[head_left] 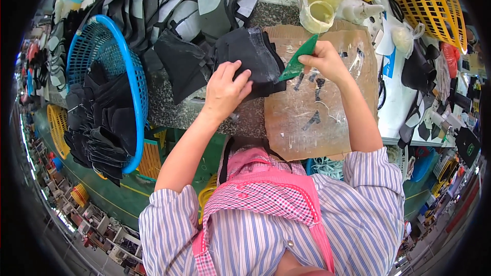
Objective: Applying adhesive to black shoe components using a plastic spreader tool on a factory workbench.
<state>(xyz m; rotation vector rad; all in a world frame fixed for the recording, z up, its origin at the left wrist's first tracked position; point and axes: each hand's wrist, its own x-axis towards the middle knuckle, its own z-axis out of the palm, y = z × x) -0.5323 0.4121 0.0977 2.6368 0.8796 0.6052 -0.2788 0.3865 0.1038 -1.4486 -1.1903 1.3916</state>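
Near the upper centre of the frame, the left hand [225, 89] presses flat with fingers spread on a stack of black fabric pieces [250, 59]. Just right of it, the right hand [323, 61] pinches a green scraper [297, 61] whose tip touches the stack, above a glue-stained cardboard sheet [327, 122].

Lots of colour here: black fabric pieces [253, 59] under the left hand [225, 92], a green scraper [297, 60] in the right hand [323, 61]. Blue basket [134, 87] at 9 o'clock, yellow basket [429, 0] at 1 o'clock. Brown cardboard [327, 117], speckled grey table [174, 112], striped shirt [245, 240], pink checked apron [266, 194].
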